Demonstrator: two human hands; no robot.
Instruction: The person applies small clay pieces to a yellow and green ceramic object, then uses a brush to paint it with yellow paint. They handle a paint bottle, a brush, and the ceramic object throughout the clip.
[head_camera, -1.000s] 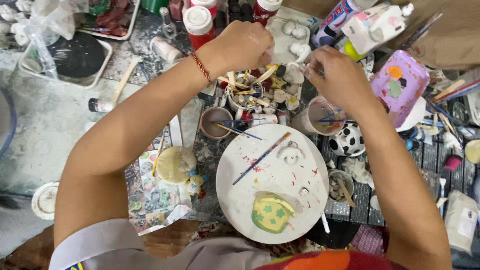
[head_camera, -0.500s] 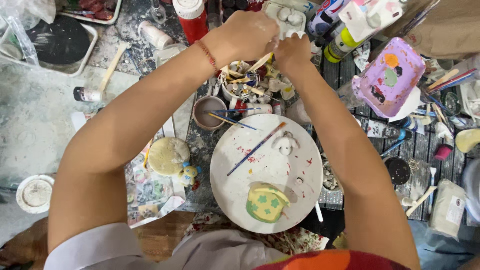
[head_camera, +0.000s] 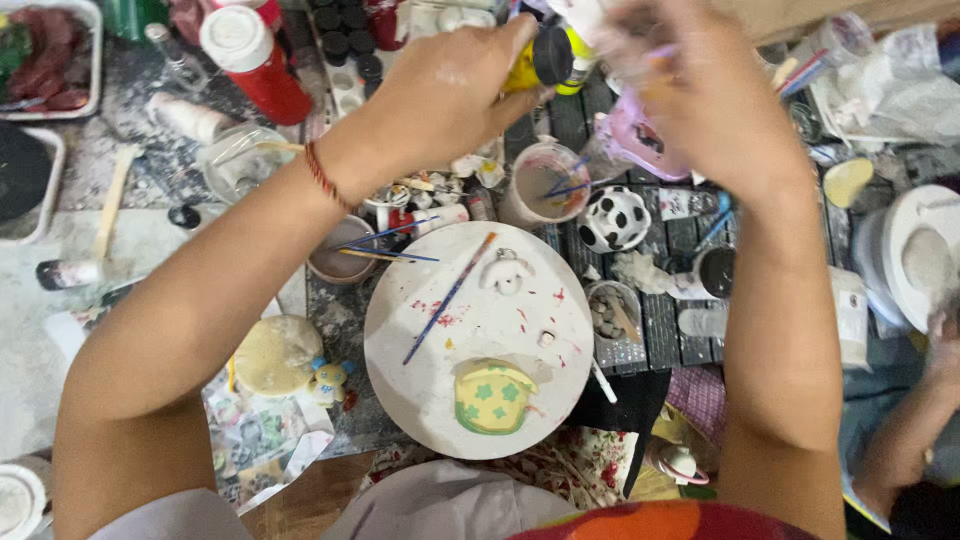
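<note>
Head view, left hand: raised at the far side of the table, fingers curled around a small yellow paint bottle with a black cap; a red cord bracelet sits on the wrist.
Head view, right hand: blurred, just right of the bottle near its cap; whether it grips anything I cannot tell.
Below the hands: a cup of cloudy water with brushes and a black-and-white spotted pot.
Near centre: a round white plaster disc, a long brush lying slantwise on it, a yellow piece with green spots at its near edge.
Far left: a red bottle with white cap.
Near left: a pale yellow round sponge.
</note>
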